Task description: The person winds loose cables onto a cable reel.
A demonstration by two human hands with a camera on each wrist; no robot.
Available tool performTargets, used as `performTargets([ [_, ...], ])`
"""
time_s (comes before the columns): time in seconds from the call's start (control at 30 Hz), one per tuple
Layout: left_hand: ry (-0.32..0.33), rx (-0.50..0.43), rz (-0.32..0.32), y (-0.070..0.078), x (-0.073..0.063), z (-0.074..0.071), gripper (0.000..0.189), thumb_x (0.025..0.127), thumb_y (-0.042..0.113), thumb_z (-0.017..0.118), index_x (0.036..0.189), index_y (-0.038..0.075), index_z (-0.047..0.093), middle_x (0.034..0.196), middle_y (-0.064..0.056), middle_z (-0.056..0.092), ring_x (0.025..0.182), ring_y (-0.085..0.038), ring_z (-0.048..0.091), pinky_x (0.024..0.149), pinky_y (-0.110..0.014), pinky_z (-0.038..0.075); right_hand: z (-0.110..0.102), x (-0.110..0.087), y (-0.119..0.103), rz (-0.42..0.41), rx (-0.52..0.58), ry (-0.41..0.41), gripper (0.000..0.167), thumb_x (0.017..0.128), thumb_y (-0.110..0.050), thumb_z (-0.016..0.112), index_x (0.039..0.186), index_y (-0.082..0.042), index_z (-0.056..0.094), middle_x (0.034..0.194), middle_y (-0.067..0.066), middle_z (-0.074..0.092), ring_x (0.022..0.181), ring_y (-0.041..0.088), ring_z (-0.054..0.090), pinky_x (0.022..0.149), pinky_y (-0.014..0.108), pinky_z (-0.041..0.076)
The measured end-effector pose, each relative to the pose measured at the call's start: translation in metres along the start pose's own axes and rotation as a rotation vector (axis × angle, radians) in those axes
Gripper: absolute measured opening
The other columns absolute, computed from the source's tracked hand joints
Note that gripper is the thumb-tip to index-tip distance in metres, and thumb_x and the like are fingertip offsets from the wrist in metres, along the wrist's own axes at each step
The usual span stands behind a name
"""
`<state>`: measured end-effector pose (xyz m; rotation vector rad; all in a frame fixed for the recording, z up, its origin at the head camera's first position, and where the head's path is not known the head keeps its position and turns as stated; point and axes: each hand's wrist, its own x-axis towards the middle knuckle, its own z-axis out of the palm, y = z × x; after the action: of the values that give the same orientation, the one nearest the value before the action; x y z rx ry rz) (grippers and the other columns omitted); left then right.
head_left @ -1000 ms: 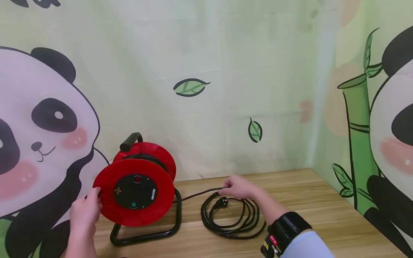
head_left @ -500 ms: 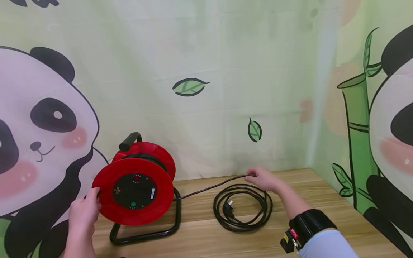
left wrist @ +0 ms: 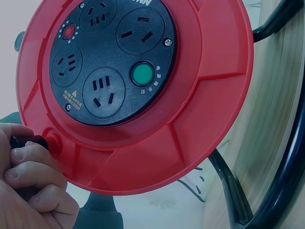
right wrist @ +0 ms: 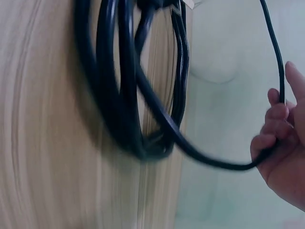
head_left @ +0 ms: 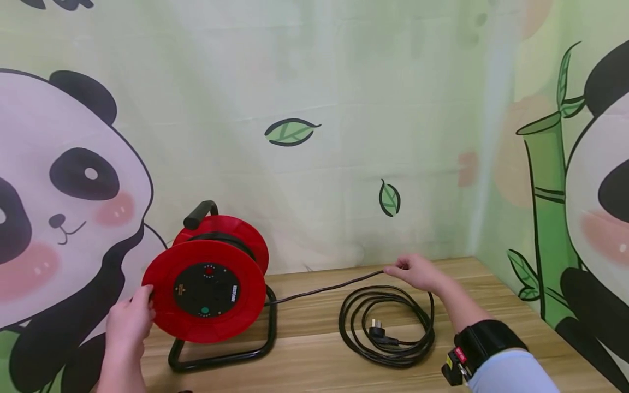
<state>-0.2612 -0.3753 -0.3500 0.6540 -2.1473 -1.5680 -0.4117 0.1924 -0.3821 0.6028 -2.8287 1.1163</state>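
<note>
A red cable reel (head_left: 162,305) stands on its black tube frame at the left of the table in the head view. My left hand (head_left: 129,322) grips the small black crank knob (left wrist: 42,142) on the reel's front flange, fingers curled round it in the left wrist view. From the reel a black cable (head_left: 324,289) runs rightward to my right hand (head_left: 416,273), whose fingers are curled round it above the table. Below that hand lies a loose coil of the cable (head_left: 346,327), with a three-pin plug (head_left: 377,329) inside it. In the right wrist view the cable passes through the fingers (right wrist: 275,128).
The wooden table (head_left: 304,360) ends at a printed panda backdrop (head_left: 334,164) behind and on the right. The reel's black carrying handle (head_left: 199,215) rises at its top. A black strap with a small device (head_left: 484,344) is on the right wrist.
My right hand has moved right along with the cable, and the stretch from the reel is longer. The coil and plug have shifted right and turned. My left hand stays at the crank.
</note>
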Motion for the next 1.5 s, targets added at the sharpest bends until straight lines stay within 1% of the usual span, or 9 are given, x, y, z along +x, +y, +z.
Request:
performTargets([
  [0.1,-0.002,0.003,0.002,0.000,0.000,0.001,0.057,0.101,0.060,0.042,0.087,0.008,0.062,0.073,-0.007,0.057,0.070,-0.023,0.050,0.058,-0.029,0.044,0.004,0.003,0.001,-0.008,-0.059,0.040,0.042,0.099,-0.042,0.065,0.072,-0.012,0.054,0.065,-0.001,0.044,0.060,0.016,0.041,0.059,0.033,0.035],
  [0.27,-0.003,0.001,0.004,0.000,-0.001,0.001,0.057,0.101,0.059,0.042,0.086,0.008,0.062,0.073,-0.007,0.058,0.069,-0.023,0.050,0.057,-0.029,0.044,0.009,0.007,0.001,-0.014,-0.125,0.070,0.045,0.099,-0.042,0.066,0.070,-0.014,0.046,0.062,-0.002,0.039,0.055,0.014,0.036,0.056,0.031,0.033],
  [0.53,-0.014,0.017,0.007,0.000,0.001,-0.001,0.058,0.101,0.060,0.041,0.089,0.007,0.062,0.073,-0.008,0.058,0.070,-0.023,0.050,0.058,-0.030,0.044,0.009,0.007,-0.003,-0.028,-0.136,0.073,0.047,0.099,-0.045,0.064,0.071,-0.013,0.046,0.063,-0.001,0.040,0.056,0.015,0.038,0.056,0.032,0.034],
  [0.77,0.003,0.019,0.014,0.000,0.001,0.000,0.059,0.101,0.061,0.042,0.085,0.008,0.063,0.071,-0.007,0.058,0.067,-0.023,0.049,0.057,-0.029,0.044,0.011,0.007,-0.004,-0.015,-0.140,0.065,0.045,0.099,-0.042,0.065,0.070,-0.013,0.047,0.062,-0.002,0.041,0.055,0.014,0.038,0.055,0.031,0.035],
  [0.93,0.003,-0.038,0.028,0.005,0.001,0.000,0.068,0.097,0.072,0.040,0.079,0.010,0.063,0.067,-0.006,0.054,0.066,-0.022,0.046,0.056,-0.031,0.041,0.014,0.008,-0.006,-0.022,-0.169,0.066,0.045,0.099,-0.043,0.065,0.070,-0.013,0.048,0.062,-0.002,0.041,0.055,0.014,0.039,0.055,0.031,0.035],
  [1.03,-0.001,-0.097,0.042,0.008,-0.001,0.002,0.072,0.096,0.074,0.035,0.086,0.008,0.062,0.066,-0.004,0.053,0.064,-0.020,0.046,0.057,-0.031,0.041,0.016,0.009,-0.010,-0.035,-0.164,0.058,0.045,0.100,-0.044,0.064,0.071,-0.012,0.050,0.062,-0.001,0.043,0.055,0.015,0.040,0.055,0.032,0.036],
  [1.2,-0.024,-0.160,0.078,0.012,-0.010,0.011,0.070,0.099,0.072,0.029,0.107,0.007,0.053,0.077,-0.002,0.053,0.069,-0.021,0.047,0.065,-0.030,0.044,0.023,0.010,-0.016,-0.058,-0.169,0.055,0.043,0.099,-0.043,0.066,0.071,-0.012,0.055,0.062,-0.002,0.046,0.056,0.014,0.043,0.056,0.032,0.038],
  [1.37,-0.039,-0.145,0.122,0.017,-0.015,0.019,0.069,0.098,0.073,0.026,0.109,0.009,0.049,0.088,-0.007,0.050,0.077,-0.023,0.047,0.070,-0.032,0.044,0.032,0.012,-0.022,-0.082,-0.199,0.076,0.044,0.098,-0.041,0.068,0.068,-0.014,0.052,0.060,-0.003,0.045,0.055,0.014,0.042,0.056,0.033,0.037],
  [1.5,-0.028,-0.113,0.156,0.025,-0.018,0.025,0.067,0.100,0.070,0.025,0.115,0.009,0.049,0.104,-0.014,0.049,0.093,-0.027,0.047,0.080,-0.040,0.044,0.038,0.013,-0.031,-0.091,-0.221,0.076,0.041,0.098,-0.045,0.067,0.072,-0.014,0.059,0.063,-0.003,0.051,0.057,0.014,0.045,0.058,0.033,0.039],
])
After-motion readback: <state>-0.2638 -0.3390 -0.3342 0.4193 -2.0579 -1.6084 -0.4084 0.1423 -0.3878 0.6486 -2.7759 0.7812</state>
